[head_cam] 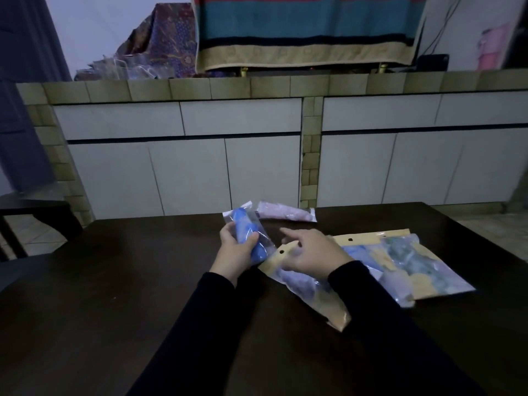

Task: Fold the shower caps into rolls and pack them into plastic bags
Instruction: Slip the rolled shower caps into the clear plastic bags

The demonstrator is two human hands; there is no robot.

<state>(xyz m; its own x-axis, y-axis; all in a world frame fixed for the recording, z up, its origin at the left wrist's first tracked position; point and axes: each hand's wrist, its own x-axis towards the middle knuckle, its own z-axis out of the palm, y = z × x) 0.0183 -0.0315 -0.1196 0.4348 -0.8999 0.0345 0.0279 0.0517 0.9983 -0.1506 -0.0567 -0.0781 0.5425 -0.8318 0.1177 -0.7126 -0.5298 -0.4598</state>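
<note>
Left grip: the left hand (pixel 237 250) has its fingers and thumb curled round a rolled blue shower cap in a clear plastic bag (pixel 248 234), just left of frame centre.
Roll axis: its long axis runs from upper left to lower right, with the bag's open-looking flap at the upper end, tilted away from the person.
Right hand: the right hand (pixel 310 254) hovers just to the right of the roll, fingers loose and spread, forefinger pointing up-left toward it, holding nothing.
Key relation: the roll sits up and left of the right hand's forefinger, so that hand is the near one to close the flap, by the look of it.
Under the right hand: a flat yellow-backed packet of shower caps (pixel 307 284) lies under the wrist.
Further right: two more such packets (pixel 405 261), overlapping, lie at centre right.
Beyond: a bagged pale pink roll (pixel 285 215) lies crosswise at the far edge of the dark wooden table (pixel 128 281).
</note>
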